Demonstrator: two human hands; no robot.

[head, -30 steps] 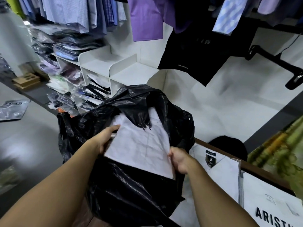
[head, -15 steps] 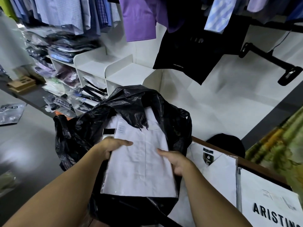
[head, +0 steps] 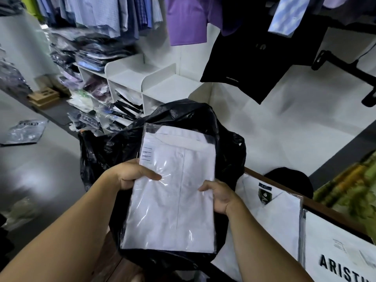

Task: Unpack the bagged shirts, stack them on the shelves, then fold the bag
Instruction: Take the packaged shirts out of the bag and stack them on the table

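Unpacking step | left hand (head: pixel 130 176) and right hand (head: pixel 219 197) grip wrapped shirt (head: pixel 175 200) above bag (head: pixel 225 143) | next, likely: stack on far shelves (head: pixel 168 86)

A purple shirt (head: pixel 186 19) and a black T-shirt (head: pixel 254 58) hang overhead, beside a row of blue checked shirts (head: pixel 97 13). Brown cardboard boxes (head: pixel 43 97) sit on a low grey ledge (head: pixel 59 116) at left. Green-yellow patterned fabric (head: pixel 350 192) lies at right.

- The white folded shirt in its clear plastic sleeve (head: pixel 173 200) is now lifted free of the crumpled black plastic bag (head: pixel 227 143); its collar end, beyond both grips, is uncovered.
- The left hand (head: pixel 130 176) now grips farther down the sleeve's edge, thumb across the front.
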